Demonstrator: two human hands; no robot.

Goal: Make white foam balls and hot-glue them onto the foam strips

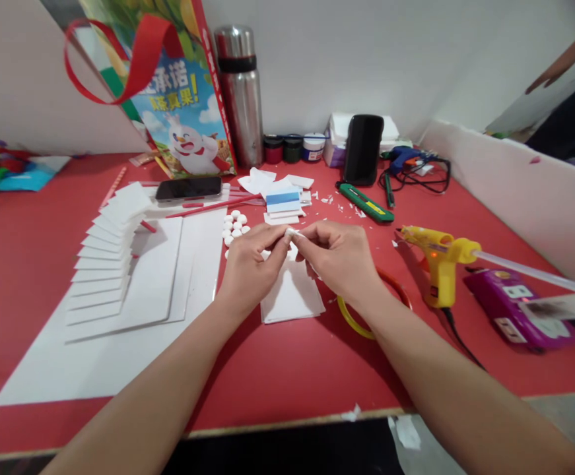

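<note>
My left hand (252, 262) and my right hand (341, 258) meet above the middle of the red table. Both pinch a small white piece (292, 232) between thumb and fingertips; its exact kind is too small to make out. Below them lies a stack of white paper squares (293, 300). Several small white rounded pellets (234, 224) sit just beyond my left hand, partly hidden by it. To the left, white card steps (101, 264) rise in a curved stair on a white board (151, 290).
At the right are a yellow glue gun (441, 270), a purple box (509, 310) and rings (351, 321) under my forearm. A green cutter (366, 202), phone (189, 189), steel flask (242, 99), paint jars (293, 149) and gift bag (183, 99) stand behind. Another person's arm (567, 56) shows.
</note>
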